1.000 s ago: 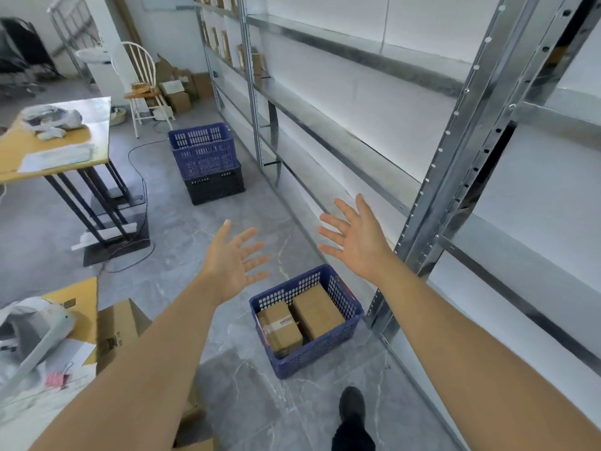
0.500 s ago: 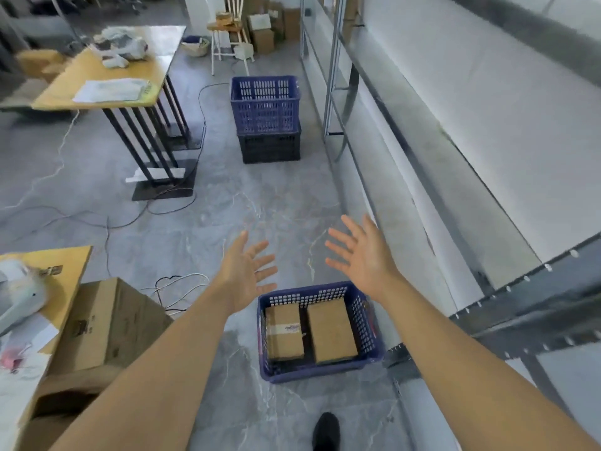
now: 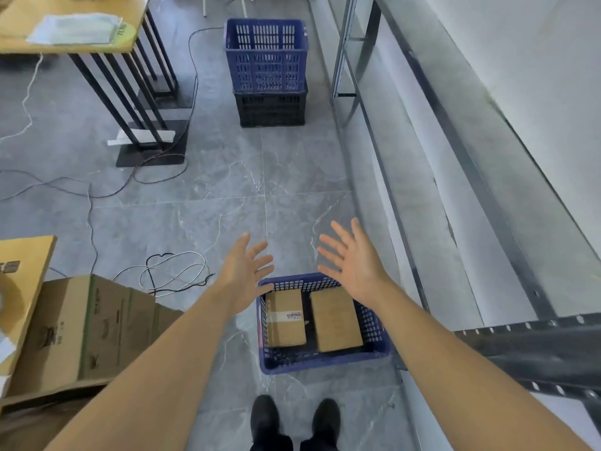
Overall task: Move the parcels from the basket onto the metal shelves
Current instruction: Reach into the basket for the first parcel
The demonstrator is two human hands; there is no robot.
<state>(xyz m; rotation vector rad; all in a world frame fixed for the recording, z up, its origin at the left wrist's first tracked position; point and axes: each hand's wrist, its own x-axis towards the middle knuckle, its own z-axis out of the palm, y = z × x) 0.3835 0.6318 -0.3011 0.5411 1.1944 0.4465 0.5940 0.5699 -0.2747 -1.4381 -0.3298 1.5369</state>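
A low blue basket [image 3: 325,361] sits on the grey floor just ahead of my feet. Two brown cardboard parcels lie flat in it: the left parcel [image 3: 286,317] carries a white label, the right parcel [image 3: 336,320] is plain. My left hand [image 3: 245,271] hovers above the basket's far left corner, fingers spread, holding nothing. Over the far right corner my right hand [image 3: 356,258] is likewise spread and empty. The metal shelves [image 3: 487,196] run along the right side, beside the basket.
A blue crate [image 3: 266,55] stacked on a black crate [image 3: 270,107] stands further along the aisle. At left are a large cardboard box [image 3: 84,323], loose cables [image 3: 172,271] on the floor and a wooden table [image 3: 65,30] on black legs. My shoes [image 3: 292,421] are at the bottom.
My view has tilted down towards the floor and basket. Both hands have come lower and closer together, from beyond the basket to above its far edge, still spread.
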